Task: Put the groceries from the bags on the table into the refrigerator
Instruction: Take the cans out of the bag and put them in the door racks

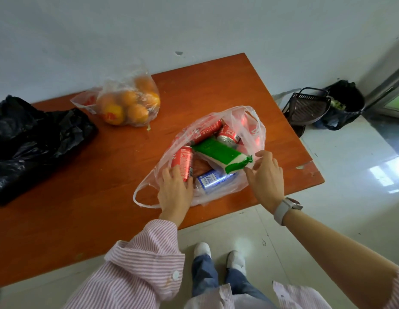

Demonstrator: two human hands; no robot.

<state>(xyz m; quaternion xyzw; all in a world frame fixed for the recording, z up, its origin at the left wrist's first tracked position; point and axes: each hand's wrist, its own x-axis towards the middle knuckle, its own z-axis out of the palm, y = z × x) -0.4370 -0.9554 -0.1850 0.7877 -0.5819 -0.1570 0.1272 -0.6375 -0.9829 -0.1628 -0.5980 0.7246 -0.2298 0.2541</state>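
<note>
Both hands were in the clear bag (249,121) near the table's (82,208) front right corner. The left hand (175,190) lay over the near end of a red can (183,162), fingers bent around it. The right hand (266,175) was loosely spread, fingertips touching the green packet's (218,156) near end and the bag's rim; no firm pinch showed. Under the packet lay a blue can (213,180), with 2 more red cans (227,134) behind. A bag of oranges (125,105) sat well apart toward the wall, and a black bag (27,139) lay at the table's left.
</note>
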